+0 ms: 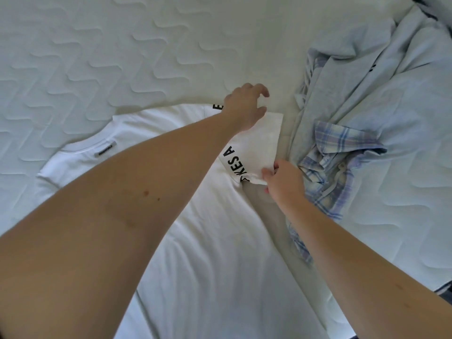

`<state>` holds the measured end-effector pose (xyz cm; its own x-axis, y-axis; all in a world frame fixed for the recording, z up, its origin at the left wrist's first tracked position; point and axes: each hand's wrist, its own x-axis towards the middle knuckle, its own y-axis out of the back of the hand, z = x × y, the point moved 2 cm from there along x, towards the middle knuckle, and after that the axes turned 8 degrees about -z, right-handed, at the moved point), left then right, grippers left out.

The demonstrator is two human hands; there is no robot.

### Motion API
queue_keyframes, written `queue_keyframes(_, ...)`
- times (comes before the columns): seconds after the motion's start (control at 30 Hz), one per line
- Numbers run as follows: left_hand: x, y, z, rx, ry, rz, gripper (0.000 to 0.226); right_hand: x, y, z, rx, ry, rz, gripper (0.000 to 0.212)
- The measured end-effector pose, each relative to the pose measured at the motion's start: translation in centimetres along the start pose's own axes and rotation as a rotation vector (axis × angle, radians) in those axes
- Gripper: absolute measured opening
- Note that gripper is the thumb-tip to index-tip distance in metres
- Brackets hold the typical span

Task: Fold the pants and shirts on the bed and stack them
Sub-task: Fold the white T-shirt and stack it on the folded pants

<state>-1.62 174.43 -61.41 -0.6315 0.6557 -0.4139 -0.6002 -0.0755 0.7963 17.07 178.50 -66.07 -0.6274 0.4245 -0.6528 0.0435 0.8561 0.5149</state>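
Bed (122,45) carrying a white T-shirt (208,253) laid flat beneath both forearms; crumpled blue shirts (367,106) just right of the right hand (283,182). Right hand pinches the sleeve's (256,143) lower corner; left hand (247,106), fingers loosely curled, hovers at its far edge. Advisable: draw the sleeve inward, both corners level, then smooth.

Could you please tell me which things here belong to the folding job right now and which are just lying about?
In use: white T-shirt; right hand pinching its sleeve; left hand above the sleeve.
Lying about: plaid shirt; pale blue garment; quilted mattress.
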Motion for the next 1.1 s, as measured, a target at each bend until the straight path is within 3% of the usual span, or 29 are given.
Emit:
queue_keyframes(0.17, -5.4, -2.4, -1.8, -0.162, -0.024, 0.139, 0.016, -0.3, 0.3, 0.0, 0.141, 0.046, 0.128, 0.015)
queue_keyframes(0.37, -13.5, -8.1, -3.8, -0.331, 0.161, 0.267, 0.013, -1.2, -1.3, 0.7, 0.302, 0.099, -0.068, 0.026)
queue_keyframes(0.43, -15.3, -9.8, -4.0, -0.401, 0.242, 0.274, 0.012, -1.5, -1.9, 1.1, 0.355, 0.070, -0.149, 0.020)
queue_keyframes(0.5, -16.4, -11.2, -3.7, -0.460, 0.262, 0.253, 0.021, -1.5, -1.8, 1.5, 0.433, 0.038, -0.153, 0.008)
queue_keyframes(0.63, -17.3, -12.7, -3.0, -0.469, 0.219, 0.206, 0.055, -1.2, -0.3, 1.8, 0.627, 0.006, -0.156, 0.014)
queue_keyframes(0.77, -17.0, -12.9, -2.5, -0.421, 0.215, 0.205, 0.060, -1.2, 0.5, 2.3, 0.580, 0.090, -0.235, 0.003)
queue_keyframes(0.9, -16.7, -12.8, -2.2, -0.376, 0.188, 0.194, 0.050, -1.5, 0.2, 2.2, 0.191, 0.055, -0.196, 0.033)
queue_keyframes(0.97, -16.4, -12.7, -2.2, -0.287, 0.175, 0.155, 0.042, -1.7, -0.1, 1.7, 0.044, 0.037, -0.151, 0.037)
queue_keyframes(1.1, -15.9, -12.7, -2.5, -0.264, 0.208, 0.085, 0.031, -1.8, -0.3, 1.3, -0.140, 0.005, -0.051, 0.020)
